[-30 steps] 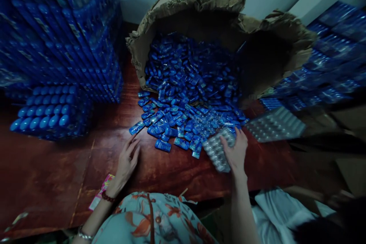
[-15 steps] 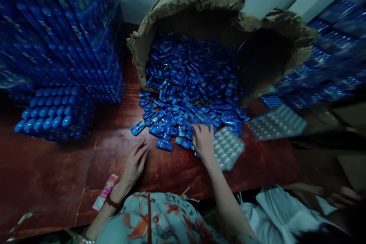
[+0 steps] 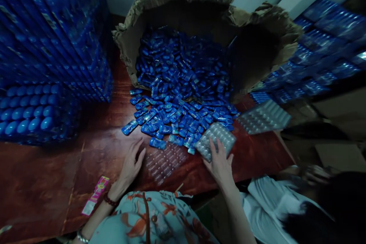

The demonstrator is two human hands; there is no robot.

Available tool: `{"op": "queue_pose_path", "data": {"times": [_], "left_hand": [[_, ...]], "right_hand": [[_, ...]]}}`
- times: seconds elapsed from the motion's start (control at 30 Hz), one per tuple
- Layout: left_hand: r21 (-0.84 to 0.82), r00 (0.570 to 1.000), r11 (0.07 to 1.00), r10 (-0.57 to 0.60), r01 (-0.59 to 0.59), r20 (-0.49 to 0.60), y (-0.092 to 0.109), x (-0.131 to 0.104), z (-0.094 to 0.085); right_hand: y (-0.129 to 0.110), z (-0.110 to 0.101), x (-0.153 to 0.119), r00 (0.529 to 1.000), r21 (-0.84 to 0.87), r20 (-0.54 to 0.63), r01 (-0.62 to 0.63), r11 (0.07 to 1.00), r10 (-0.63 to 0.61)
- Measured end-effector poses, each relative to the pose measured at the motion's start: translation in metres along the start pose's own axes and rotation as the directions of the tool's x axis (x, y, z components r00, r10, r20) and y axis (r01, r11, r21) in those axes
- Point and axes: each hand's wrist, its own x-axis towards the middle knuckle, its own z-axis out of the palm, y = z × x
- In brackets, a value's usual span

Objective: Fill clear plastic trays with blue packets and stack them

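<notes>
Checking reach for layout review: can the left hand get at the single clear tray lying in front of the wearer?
Probably yes. The left hand is right beside the clear tray, appears to hold nothing, and nothing visible stands between them.

Flowered aqua top [image 3: 164,232]

Orange-red flowers [image 3: 137,228] print its cloth; a brown strip [image 3: 146,213] runs down the front, a round button [image 3: 154,219] beside it. Just behind the left hand [image 3: 132,164] sits a dark red bead bracelet [image 3: 109,200]; farther back, a silvery bracelet [image 3: 82,237] circles the forearm [image 3: 95,220].
</notes>
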Motion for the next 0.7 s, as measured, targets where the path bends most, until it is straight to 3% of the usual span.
{"op": "queue_pose_path", "data": {"times": [0.1,0.3,0.43,0.7], "left_hand": [[0.059,0.998,0.997,0.051,-0.053,0.032,-0.007,-0.002,0.002],[0.124,0.994,0.986,0.103,-0.107,0.039,-0.022,-0.003,0.006],[0.132,0.989,0.981,0.139,-0.144,0.047,-0.026,-0.002,0.007],[0.124,0.990,0.984,0.125,-0.131,0.060,-0.029,-0.003,0.006]], "right_hand": [[0.020,0.004,-0.002,0.999,0.012,0.009,0.035,0.999,-0.035],[0.027,0.000,-0.008,0.987,-0.024,-0.158,0.030,0.999,-0.034],[0.036,-0.007,-0.006,0.970,-0.091,-0.238,-0.076,0.993,0.052],[0.053,0.014,0.005,0.996,-0.123,-0.035,0.074,0.990,-0.078]]}}
